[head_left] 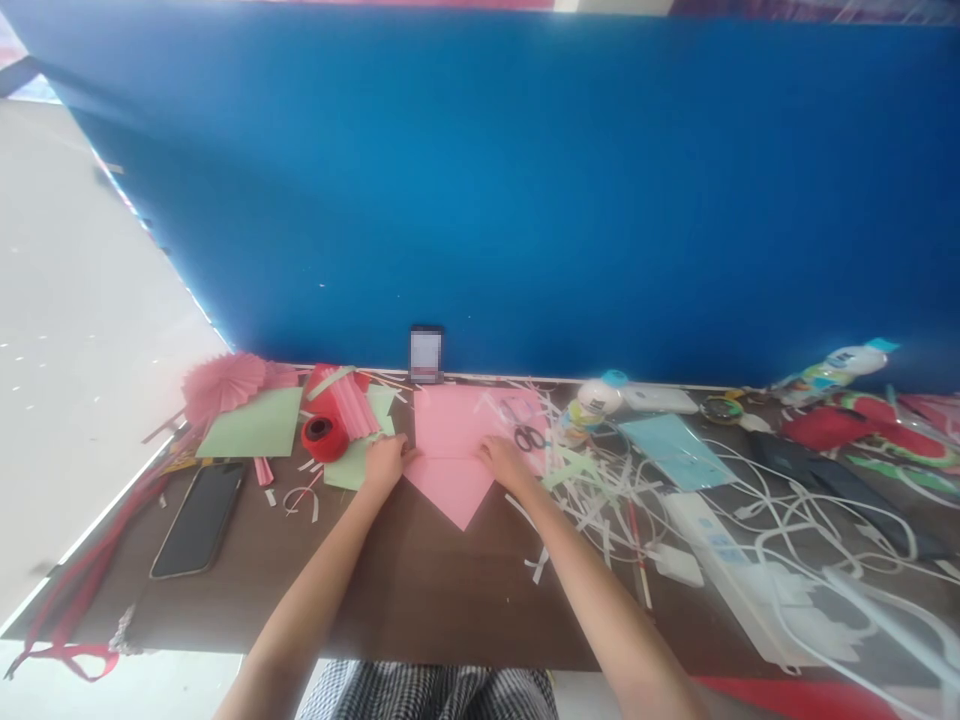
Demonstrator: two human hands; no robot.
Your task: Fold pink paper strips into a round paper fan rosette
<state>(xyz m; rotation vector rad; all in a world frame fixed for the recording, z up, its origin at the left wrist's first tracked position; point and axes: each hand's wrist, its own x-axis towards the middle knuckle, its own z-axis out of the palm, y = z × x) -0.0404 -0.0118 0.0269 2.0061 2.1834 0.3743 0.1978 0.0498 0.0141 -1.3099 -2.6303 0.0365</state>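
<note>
A sheet of pink paper (457, 480) lies on the dark table in front of me, its near end coming to a point towards me. A crease runs across it. My left hand (386, 460) is at the paper's left edge, fingers curled in and closed on it. On the right side, my right hand (502, 462) has its fingertips together on the paper. Scissors (529, 438) with dark handles lie on the paper's right part, beyond my right hand. Beside my left hand are green paper (345, 467) and a red roll of thread or ribbon (324, 437).
A phone (426, 355) leans against the blue partition (480, 180); another phone (199, 520) lies left. Pink pleated paper (225, 388) sits far left. Paper strips (592, 500), a glue bottle (596, 398), a power strip (731, 565) and white cables (795, 500) crowd the right.
</note>
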